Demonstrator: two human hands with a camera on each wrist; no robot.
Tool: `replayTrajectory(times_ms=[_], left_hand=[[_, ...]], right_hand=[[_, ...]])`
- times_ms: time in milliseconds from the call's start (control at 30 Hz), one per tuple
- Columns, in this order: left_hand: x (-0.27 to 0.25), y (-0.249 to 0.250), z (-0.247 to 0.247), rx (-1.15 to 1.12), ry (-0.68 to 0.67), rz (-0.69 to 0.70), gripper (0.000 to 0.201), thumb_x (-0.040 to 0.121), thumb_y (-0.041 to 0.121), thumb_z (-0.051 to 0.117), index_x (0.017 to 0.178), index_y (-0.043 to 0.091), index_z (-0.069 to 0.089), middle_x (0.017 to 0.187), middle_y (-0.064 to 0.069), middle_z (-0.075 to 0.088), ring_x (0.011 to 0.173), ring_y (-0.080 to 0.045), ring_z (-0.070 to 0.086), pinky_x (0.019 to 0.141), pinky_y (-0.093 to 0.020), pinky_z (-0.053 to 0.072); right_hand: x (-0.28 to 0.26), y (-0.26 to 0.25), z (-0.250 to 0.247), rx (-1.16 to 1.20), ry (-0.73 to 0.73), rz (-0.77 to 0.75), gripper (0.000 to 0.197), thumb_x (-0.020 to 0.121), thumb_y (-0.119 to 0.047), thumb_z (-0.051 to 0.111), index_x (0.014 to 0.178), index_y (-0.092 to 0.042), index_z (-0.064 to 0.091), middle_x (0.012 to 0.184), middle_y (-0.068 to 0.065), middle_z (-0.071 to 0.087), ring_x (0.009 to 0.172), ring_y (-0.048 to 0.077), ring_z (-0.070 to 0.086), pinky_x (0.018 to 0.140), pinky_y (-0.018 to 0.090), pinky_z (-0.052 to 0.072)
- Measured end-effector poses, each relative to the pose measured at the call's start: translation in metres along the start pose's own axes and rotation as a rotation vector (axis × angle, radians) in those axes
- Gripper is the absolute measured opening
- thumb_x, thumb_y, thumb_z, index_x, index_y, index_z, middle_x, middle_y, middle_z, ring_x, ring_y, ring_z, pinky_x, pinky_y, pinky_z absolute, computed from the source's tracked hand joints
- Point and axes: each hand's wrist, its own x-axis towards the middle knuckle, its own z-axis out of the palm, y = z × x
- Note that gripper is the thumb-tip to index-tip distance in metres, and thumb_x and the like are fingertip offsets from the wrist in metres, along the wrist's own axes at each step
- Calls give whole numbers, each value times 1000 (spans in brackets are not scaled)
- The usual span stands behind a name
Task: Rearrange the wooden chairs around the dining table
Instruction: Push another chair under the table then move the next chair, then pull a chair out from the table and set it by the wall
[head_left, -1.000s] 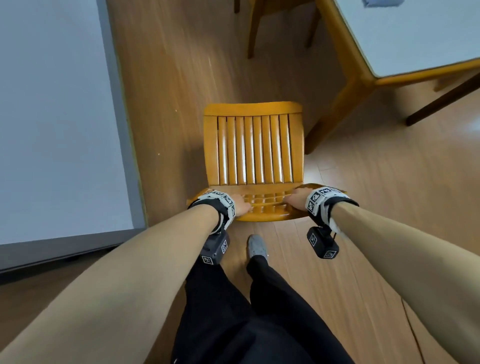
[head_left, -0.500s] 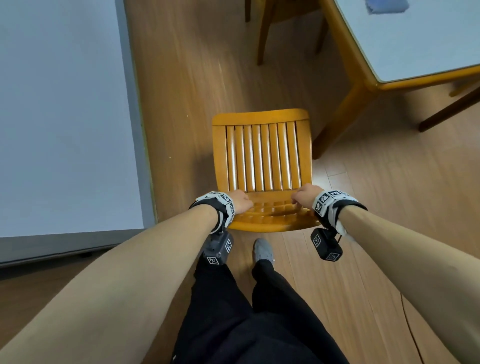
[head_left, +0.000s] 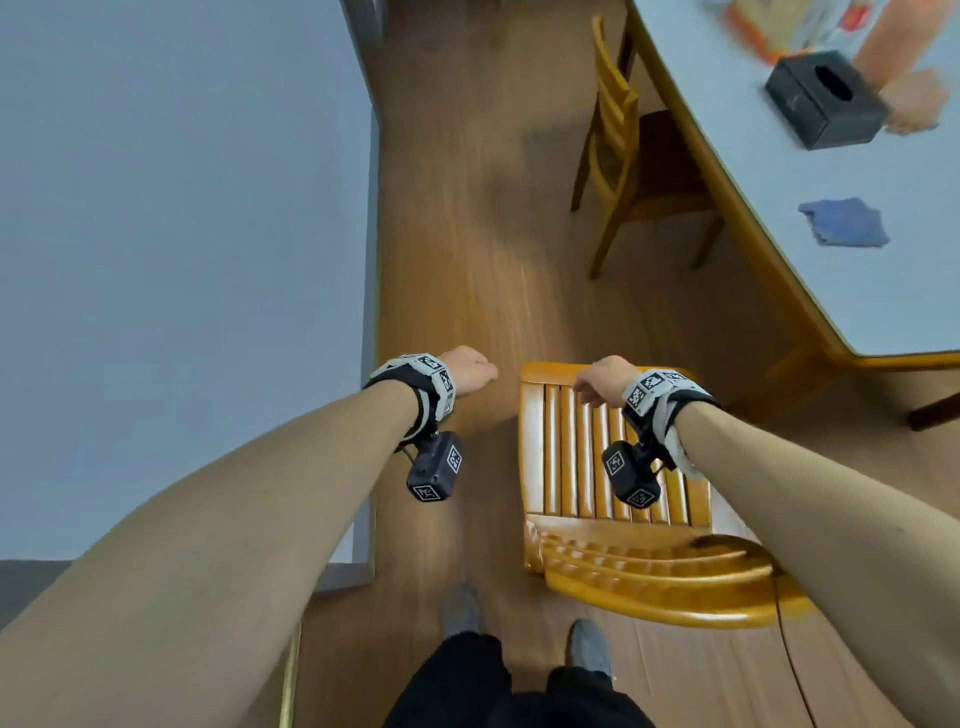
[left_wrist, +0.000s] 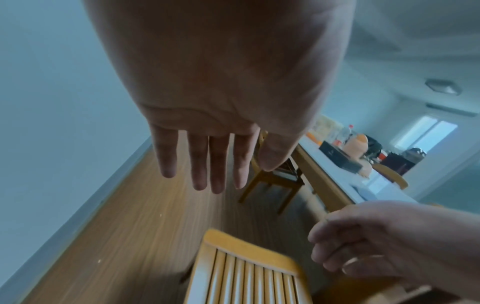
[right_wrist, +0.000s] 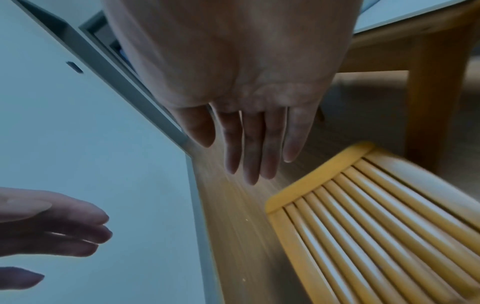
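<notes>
Hands free, nothing held: left hand (head_left: 470, 368) hangs over bare floor (head_left: 467, 234) with fingers (left_wrist: 200, 164) straight and loose, right hand (head_left: 602, 379) hovers above the front edge of the slatted seat, its fingers (right_wrist: 249, 148) also extended and relaxed, touching no wood as far as the wrist views show. Near chair (head_left: 587, 467) stands directly under and behind the right hand, backrest toward the person, just off the corner leg of the dining table (head_left: 831, 291); not tucked under, seat fully out on the floor. Second chair (head_left: 618, 145) sits well ahead of both hands, beyond the fingertips, pushed in along the table's long edge with seat partly under the top. Judgement: near chair looks parked, at least for now, and the reach seems aimed forward at the second chair, so the task reads as partway through. Cannot tell the intended final layout, nor how many other chairs exist out of view. On the table to the far right of the right hand: black box (head_left: 826, 98), blue cloth (head_left: 841, 223), another person's hand (head_left: 914, 101).
</notes>
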Motion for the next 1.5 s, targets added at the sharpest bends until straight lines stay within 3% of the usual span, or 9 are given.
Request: replayTrajectory(times_ms=[167, 300, 433, 633, 833, 1000, 1300, 1400, 1500], left_hand=[[26, -33, -89, -162, 131, 12, 22, 91, 29, 51, 82, 12, 63, 93, -7, 65, 88, -25, 61, 93, -40, 50], [48, -46, -133, -304, 195, 0, 24, 91, 28, 52, 95, 9, 66, 101, -12, 68, 93, -28, 63, 98, -46, 49], [84, -44, -165, -377, 195, 11, 14, 89, 25, 53, 90, 13, 60, 92, -7, 60, 85, -23, 55, 87, -38, 48], [172, -25, -218, -315, 145, 6, 14, 88, 23, 54, 84, 11, 59, 86, -7, 59, 78, -23, 53, 76, -33, 42], [280, 21, -294, -229, 85, -4, 16, 76, 29, 53, 72, 13, 57, 80, -8, 58, 76, -25, 53, 82, -37, 47], [360, 86, -360, -253, 80, 93, 26, 86, 26, 55, 94, 6, 69, 91, -12, 65, 85, -27, 60, 93, -41, 49], [528, 172, -431, -121, -65, 151, 26, 87, 28, 54, 95, 9, 70, 99, -7, 70, 94, -28, 63, 81, -32, 45], [599, 201, -456, -51, -107, 197, 28, 86, 30, 54, 98, 11, 71, 106, -9, 72, 103, -31, 64, 99, -39, 47], [666, 237, -484, 11, -175, 238, 31, 86, 32, 54, 101, 12, 72, 109, -10, 72, 108, -32, 64, 103, -43, 46]], right_hand=[[7, -99, 5, 190, 88, -112, 11, 92, -7, 54, 88, -2, 63, 79, 13, 63, 63, 19, 55, 52, 22, 41], [27, -144, 5, 176, 133, -154, 11, 90, -12, 58, 87, -6, 67, 86, 11, 67, 72, 21, 59, 53, 22, 40], [65, -179, -6, 169, 173, -116, 15, 88, -17, 60, 74, -14, 65, 81, 4, 69, 78, 19, 63, 63, 26, 45], [148, -227, -35, 209, 177, -73, 12, 89, -16, 60, 79, -11, 65, 84, 6, 69, 76, 19, 62, 57, 24, 43], [236, -284, -89, 228, 145, -28, 12, 90, -17, 60, 89, -8, 68, 87, 7, 69, 74, 18, 60, 56, 24, 42], [288, -339, -163, 307, 239, -9, 12, 90, -15, 60, 95, -7, 67, 81, 6, 66, 61, 13, 54, 52, 22, 39], [404, -388, -268, 336, 321, 79, 20, 92, -19, 59, 102, -5, 69, 93, 8, 70, 75, 16, 58, 61, 23, 44], [455, -397, -301, 373, 391, 128, 22, 90, -21, 60, 101, -5, 71, 93, 9, 72, 79, 19, 62, 70, 28, 51], [497, -404, -334, 404, 449, 194, 18, 90, -25, 59, 92, -11, 71, 94, 7, 74, 89, 22, 67, 88, 37, 55]])
